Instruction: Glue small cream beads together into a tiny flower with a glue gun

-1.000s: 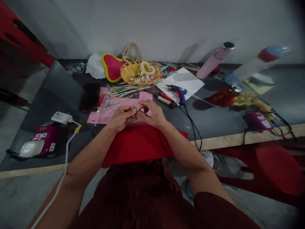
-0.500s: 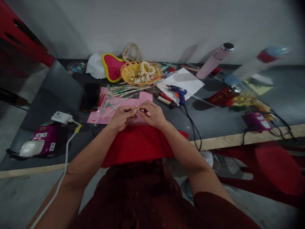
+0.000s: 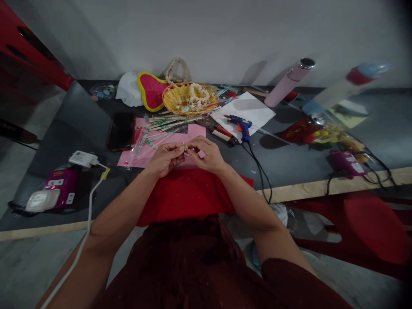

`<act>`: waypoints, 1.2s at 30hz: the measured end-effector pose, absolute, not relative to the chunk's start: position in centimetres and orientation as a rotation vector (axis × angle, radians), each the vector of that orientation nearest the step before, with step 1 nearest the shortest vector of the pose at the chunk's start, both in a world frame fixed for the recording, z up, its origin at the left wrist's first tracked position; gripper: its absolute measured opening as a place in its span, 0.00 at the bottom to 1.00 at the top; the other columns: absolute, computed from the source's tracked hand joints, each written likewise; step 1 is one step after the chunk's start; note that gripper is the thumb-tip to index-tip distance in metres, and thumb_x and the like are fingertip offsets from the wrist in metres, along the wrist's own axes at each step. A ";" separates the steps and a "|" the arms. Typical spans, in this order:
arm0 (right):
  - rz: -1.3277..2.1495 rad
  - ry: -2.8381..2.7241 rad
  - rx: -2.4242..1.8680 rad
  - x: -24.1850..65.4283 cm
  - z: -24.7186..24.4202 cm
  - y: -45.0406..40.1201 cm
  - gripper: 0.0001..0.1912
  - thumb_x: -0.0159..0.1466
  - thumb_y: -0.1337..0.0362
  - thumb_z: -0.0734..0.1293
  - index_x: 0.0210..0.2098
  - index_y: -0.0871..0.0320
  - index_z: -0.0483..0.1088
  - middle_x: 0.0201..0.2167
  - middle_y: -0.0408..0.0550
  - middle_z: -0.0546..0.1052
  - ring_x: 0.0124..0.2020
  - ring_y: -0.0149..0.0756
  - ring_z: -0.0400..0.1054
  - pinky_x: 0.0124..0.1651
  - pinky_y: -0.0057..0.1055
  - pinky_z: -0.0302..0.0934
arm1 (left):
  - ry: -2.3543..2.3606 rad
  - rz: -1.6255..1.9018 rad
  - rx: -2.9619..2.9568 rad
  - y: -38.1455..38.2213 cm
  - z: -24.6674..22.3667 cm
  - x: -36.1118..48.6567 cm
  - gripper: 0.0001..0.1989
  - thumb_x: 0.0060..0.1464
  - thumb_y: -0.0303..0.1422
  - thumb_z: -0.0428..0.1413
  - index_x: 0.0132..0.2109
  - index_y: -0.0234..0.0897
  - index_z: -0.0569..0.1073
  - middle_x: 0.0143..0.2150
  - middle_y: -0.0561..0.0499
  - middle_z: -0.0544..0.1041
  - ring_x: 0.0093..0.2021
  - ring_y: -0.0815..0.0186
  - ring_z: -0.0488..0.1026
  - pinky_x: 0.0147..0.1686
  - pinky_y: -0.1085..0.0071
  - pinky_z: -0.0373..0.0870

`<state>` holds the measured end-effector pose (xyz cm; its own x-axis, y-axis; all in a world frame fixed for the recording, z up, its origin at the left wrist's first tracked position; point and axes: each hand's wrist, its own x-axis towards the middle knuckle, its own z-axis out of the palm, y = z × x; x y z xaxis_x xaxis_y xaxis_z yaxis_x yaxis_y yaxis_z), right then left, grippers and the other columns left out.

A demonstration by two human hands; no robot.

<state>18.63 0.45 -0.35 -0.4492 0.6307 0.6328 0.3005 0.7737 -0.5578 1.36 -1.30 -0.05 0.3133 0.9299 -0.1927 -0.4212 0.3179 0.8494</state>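
My left hand (image 3: 166, 159) and my right hand (image 3: 207, 155) meet over the pink sheet (image 3: 151, 159) near the table's front edge. Between their fingertips is a small pale beaded piece (image 3: 186, 148), too small to make out in detail. Both hands are closed in a pinch on it. Under my wrists a red cloth (image 3: 189, 193) lies over the edge. Thin sticks with green and white wrappers (image 3: 161, 124) are spread just behind my left hand. Pliers with red and white handles (image 3: 225, 134) lie behind my right hand, beside a blue glue gun (image 3: 240, 125) on white paper (image 3: 257, 110).
A yellow basket (image 3: 170, 101) holds strings of pale beads. Left are a black phone (image 3: 121, 131), a white charger (image 3: 83, 159) with its cable, and a purple socket block (image 3: 62, 184). Right are a pink flask (image 3: 286, 83), a clear bottle (image 3: 337, 88) and another purple block (image 3: 347, 163).
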 end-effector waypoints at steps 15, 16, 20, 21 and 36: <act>0.452 -2.060 -0.692 18.7 -0.4 0.6 0.09 0.62 0.67 0.62 0.42 0.58 0.70 0.36 0.49 0.74 0.38 0.31 0.68 0.40 0.30 0.66 | 0.798 1.013 0.785 -1.4 0.0 1.3 0.11 0.42 0.35 0.65 0.30 0.31 0.76 0.21 0.53 0.68 0.23 0.75 0.66 0.25 0.78 0.66; 0.452 -2.059 -0.696 18.7 -0.4 0.7 0.09 0.62 0.67 0.62 0.42 0.57 0.70 0.36 0.50 0.74 0.38 0.31 0.68 0.40 0.30 0.66 | 0.793 1.013 0.788 -1.4 0.0 1.3 0.11 0.42 0.35 0.65 0.30 0.31 0.76 0.21 0.53 0.68 0.23 0.75 0.66 0.26 0.78 0.66; 0.443 -2.065 -0.689 18.8 -0.4 0.6 0.10 0.61 0.67 0.62 0.42 0.57 0.70 0.36 0.49 0.74 0.38 0.31 0.68 0.40 0.30 0.66 | 0.794 1.014 0.782 -1.3 0.0 1.3 0.10 0.42 0.35 0.65 0.29 0.31 0.75 0.21 0.53 0.68 0.23 0.75 0.66 0.26 0.78 0.66; 0.443 -2.067 -0.684 18.8 -0.3 0.6 0.09 0.61 0.67 0.62 0.42 0.58 0.70 0.36 0.49 0.74 0.38 0.31 0.68 0.41 0.31 0.66 | 0.794 1.015 0.782 -1.3 -0.1 1.3 0.10 0.42 0.35 0.65 0.29 0.31 0.75 0.22 0.53 0.68 0.23 0.75 0.66 0.26 0.78 0.66; 0.512 -2.071 -0.679 19.0 0.0 0.4 0.10 0.61 0.65 0.62 0.42 0.58 0.69 0.35 0.49 0.73 0.34 0.30 0.67 0.37 0.29 0.65 | 0.767 1.016 0.816 -1.3 -0.4 1.2 0.10 0.43 0.34 0.64 0.30 0.32 0.75 0.21 0.53 0.68 0.23 0.75 0.66 0.25 0.78 0.64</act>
